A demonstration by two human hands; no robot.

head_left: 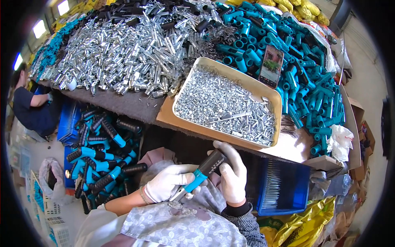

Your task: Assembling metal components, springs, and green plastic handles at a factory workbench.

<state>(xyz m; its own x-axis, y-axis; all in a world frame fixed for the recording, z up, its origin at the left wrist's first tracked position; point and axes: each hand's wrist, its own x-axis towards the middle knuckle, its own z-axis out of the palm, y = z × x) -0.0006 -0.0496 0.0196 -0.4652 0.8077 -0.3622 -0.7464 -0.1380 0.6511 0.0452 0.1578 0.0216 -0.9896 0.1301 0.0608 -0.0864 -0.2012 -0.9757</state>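
Between my hands, above my lap, is a tilted screwdriver-like tool with a teal body, a black grip (210, 162) and a metal shaft at its lower end. My left hand (168, 183), in a white glove, is closed round the teal part. My right hand (233, 176), also gloved, curves round the upper end of the black grip, thumb against its side. Just beyond them lies a beige tray (278, 123) filled with small metal parts (224, 99). Similar teal-and-black handles (103, 158) are heaped to my left.
Loose metal pieces (119, 57) cover the table's far left, teal plastic handle shells (306, 96) its right. A phone (271, 66) leans on the shells. At right below the table, a blue bin (294, 193) holds metal rods (271, 187). Another person (33, 105) sits far left.
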